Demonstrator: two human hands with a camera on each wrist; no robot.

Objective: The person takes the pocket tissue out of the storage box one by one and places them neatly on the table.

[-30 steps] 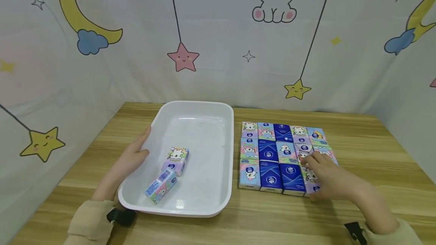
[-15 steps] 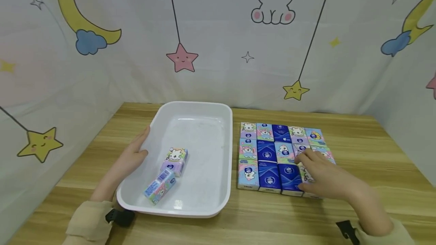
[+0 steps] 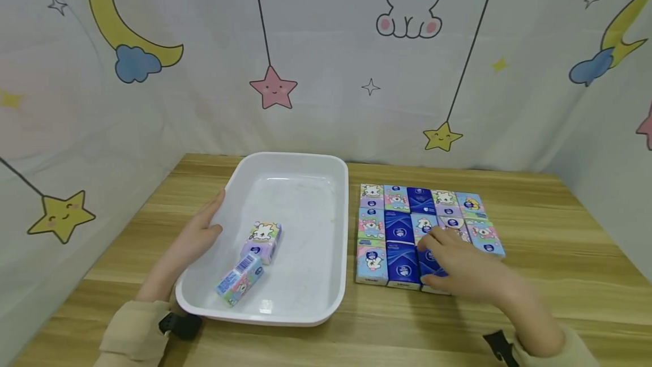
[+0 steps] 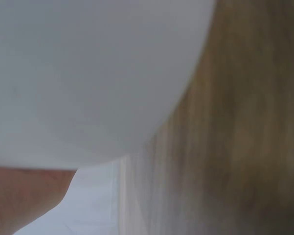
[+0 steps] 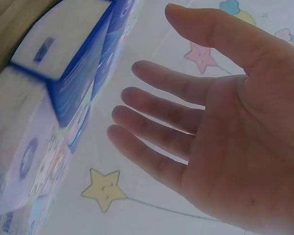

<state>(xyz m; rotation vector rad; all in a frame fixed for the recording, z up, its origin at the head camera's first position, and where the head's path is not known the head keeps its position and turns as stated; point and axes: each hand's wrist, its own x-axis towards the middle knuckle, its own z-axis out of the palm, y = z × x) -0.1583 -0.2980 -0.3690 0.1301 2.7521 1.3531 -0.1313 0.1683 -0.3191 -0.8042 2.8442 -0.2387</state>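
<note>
My left hand (image 3: pixel 196 237) holds the left rim of a white plastic tray (image 3: pixel 338 242), thumb over the edge and fingers along the outside. In the tray lie two pocket tissue packs: a purple-and-white cartoon pack (image 3: pixel 264 237) lying flat and a light blue pack (image 3: pixel 240 279) on its side, touching it. My right hand (image 3: pixel 466 262) reaches over the front row of a block of tissue packs, above a dark blue pack (image 3: pixel 430 265). In the right wrist view its fingers (image 5: pixel 156 105) are loosely spread, with nothing between them and the thumb. The hand hides the packs beneath it.
The block holds several packs in rows, such as a pastel pack (image 3: pixel 372 262), a blue pack (image 3: pixel 403 265) and a pink-blue pack (image 3: pixel 484 237) at its right edge. Everything stands on a wooden table (image 3: pixel 555 231). A white cartoon-printed curtain (image 3: pixel 326 112) closes off the back and sides.
My right hand has moved left across the front of the tissue packs, uncovering the packs at the right edge. The left hand, the tray and the packs in it have not moved.
</note>
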